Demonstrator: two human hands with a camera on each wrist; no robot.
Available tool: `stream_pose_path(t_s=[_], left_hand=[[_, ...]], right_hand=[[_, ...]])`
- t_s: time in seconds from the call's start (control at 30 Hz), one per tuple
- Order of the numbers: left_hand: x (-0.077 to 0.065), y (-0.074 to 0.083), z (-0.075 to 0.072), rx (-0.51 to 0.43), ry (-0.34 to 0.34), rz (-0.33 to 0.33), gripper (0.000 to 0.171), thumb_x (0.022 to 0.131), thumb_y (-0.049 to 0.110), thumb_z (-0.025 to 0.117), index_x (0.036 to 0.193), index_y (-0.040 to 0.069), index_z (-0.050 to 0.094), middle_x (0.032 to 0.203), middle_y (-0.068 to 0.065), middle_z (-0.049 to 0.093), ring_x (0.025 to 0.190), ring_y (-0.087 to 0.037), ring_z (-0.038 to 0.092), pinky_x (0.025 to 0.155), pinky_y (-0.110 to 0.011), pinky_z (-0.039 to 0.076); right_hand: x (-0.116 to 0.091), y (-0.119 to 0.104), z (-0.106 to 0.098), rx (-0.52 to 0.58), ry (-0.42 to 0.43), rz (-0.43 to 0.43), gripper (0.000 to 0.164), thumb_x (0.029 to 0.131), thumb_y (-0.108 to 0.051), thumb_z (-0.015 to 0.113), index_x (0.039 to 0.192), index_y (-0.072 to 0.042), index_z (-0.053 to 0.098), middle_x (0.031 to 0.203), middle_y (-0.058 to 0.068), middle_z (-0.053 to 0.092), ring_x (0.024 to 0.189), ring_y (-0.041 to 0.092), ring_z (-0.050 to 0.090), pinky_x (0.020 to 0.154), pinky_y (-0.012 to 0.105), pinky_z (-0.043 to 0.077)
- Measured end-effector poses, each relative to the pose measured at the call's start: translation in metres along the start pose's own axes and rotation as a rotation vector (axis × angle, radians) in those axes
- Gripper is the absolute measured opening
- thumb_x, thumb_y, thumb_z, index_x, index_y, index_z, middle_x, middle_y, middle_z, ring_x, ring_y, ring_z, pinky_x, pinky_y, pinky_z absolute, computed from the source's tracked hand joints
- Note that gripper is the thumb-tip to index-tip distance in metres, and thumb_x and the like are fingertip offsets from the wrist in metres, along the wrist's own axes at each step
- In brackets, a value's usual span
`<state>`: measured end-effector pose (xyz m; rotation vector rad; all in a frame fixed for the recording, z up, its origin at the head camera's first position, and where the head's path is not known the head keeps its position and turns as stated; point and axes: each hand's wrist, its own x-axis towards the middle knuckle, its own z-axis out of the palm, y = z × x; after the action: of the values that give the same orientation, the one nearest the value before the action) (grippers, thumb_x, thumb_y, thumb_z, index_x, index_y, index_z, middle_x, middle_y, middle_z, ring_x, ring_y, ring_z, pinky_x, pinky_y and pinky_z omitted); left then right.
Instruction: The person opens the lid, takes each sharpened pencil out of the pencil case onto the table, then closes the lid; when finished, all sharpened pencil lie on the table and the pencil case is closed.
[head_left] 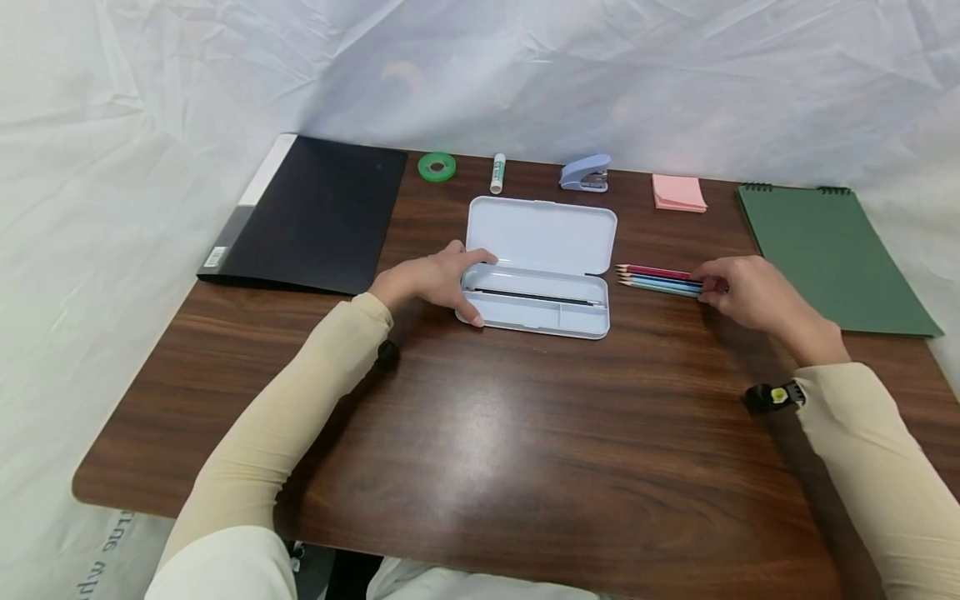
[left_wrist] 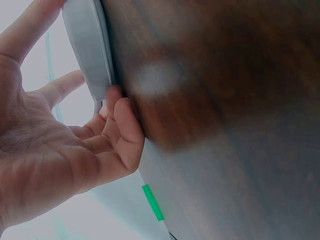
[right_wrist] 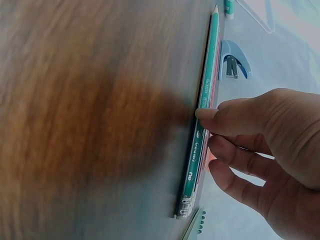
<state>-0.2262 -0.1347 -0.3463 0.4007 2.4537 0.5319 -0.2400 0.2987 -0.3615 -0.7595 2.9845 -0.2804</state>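
A white pencil case (head_left: pixel 585 318) lies with its lid (head_left: pixel 542 233) raised toward the back; one dark pencil (head_left: pixel 534 297) lies lengthwise inside. My left hand (head_left: pixel 438 279) spans the case's left end, thumb at the front edge and index finger near the hinge. The left wrist view shows this hand (left_wrist: pixel 55 135) against the case's side (left_wrist: pixel 90 47). Right of the case, several pencils (head_left: pixel 656 282), red, dark blue and light blue-green, lie side by side, tips leftward. My right hand (head_left: pixel 750 292) pinches them near their rear ends. A green pencil (right_wrist: pixel 205 90) is nearest in the right wrist view.
Along the back stand or lie green tape (head_left: pixel 437 167), a glue stick (head_left: pixel 498 173), a light blue stapler (head_left: pixel 587 173) and pink sticky notes (head_left: pixel 678 192). A black folder (head_left: pixel 315 217) lies left, a green spiral notebook (head_left: pixel 832 258) right, on the brown table (head_left: pixel 480 467).
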Motion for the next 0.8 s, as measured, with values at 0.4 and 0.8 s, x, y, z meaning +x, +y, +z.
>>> stream_pose_path(t_s=[0.4, 0.8], left_hand=[[0.001, -0.002, 0.002, 0.007, 0.011, 0.006, 0.099, 0.077, 0.038, 0.086, 0.156, 0.029, 0.028, 0.134, -0.014, 0.032, 0.119, -0.028, 0.045, 0.101, -0.044, 0.041], [-0.001, -0.001, 0.001, -0.005, 0.007, 0.013, 0.099, 0.076, 0.038, 0.086, 0.156, 0.028, 0.028, 0.131, -0.014, 0.033, 0.117, -0.028, 0.044, 0.098, -0.043, 0.041]], right_hand=[[0.0, -0.001, -0.002, -0.001, 0.004, 0.014, 0.024, 0.084, 0.001, 0.073, 0.108, 0.005, 0.07, 0.084, 0.014, 0.066, 0.076, 0.027, 0.059, 0.068, 0.048, 0.047], [0.015, -0.033, -0.01, 0.188, 0.082, -0.041, 0.035, 0.087, 0.002, 0.071, 0.122, 0.002, 0.066, 0.104, 0.022, 0.071, 0.088, 0.031, 0.066, 0.076, 0.05, 0.052]])
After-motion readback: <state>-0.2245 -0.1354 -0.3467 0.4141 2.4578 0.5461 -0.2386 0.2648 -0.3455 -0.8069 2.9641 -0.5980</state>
